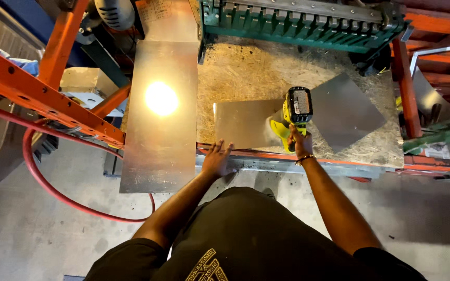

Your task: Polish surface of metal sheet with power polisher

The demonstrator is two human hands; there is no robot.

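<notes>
A: What is nearest the person?

B: The left hand (217,158) lies flat, fingers spread, on the near edge of the bench (246,73), touching the near corner of a small metal sheet (243,124).

A: And the other hand?

B: The right hand (301,143) is wrapped tight around the grip of a yellow drill (294,115), which stands on that small sheet's right end.

A: What lies around it?

B: A darker square sheet (344,112) lies just right of the drill. A long sheet (162,114) overhangs the bench's left side, with a bright light reflected in it.

A: Farther back?

B: A green machine (303,23) spans the rear. Left, an orange rack (42,99) and a red hose (48,182).
</notes>
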